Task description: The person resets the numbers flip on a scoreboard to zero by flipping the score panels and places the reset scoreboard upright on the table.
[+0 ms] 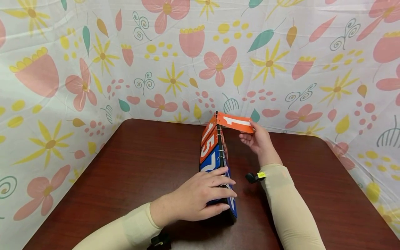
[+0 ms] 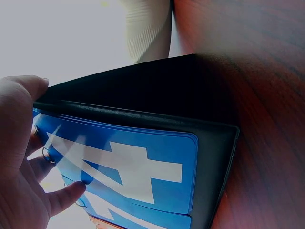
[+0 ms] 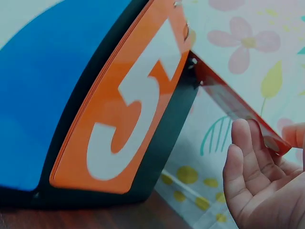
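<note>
A tent-shaped flip scoreboard (image 1: 220, 152) stands on the table, with orange and blue number cards hung on rings along its top ridge. My left hand (image 1: 200, 194) rests across the near end of that ridge, fingers spread and fairly straight. In the left wrist view, its fingertips lie by a blue card (image 2: 133, 167) with a white 4. At the far end, my right hand (image 1: 256, 139) pinches the free end of an orange card (image 1: 232, 121) marked with a white 1. That card is lifted off the board's right side, still on its rings. An orange 5 card (image 3: 128, 114) shows in the right wrist view.
The dark reddish-brown wooden table (image 1: 103, 187) extends around the scoreboard. A white curtain (image 1: 275, 76) with flower and leaf prints hangs along the table's back and sides. A small black device with a yellow tag (image 1: 261, 175) is strapped at the right wrist.
</note>
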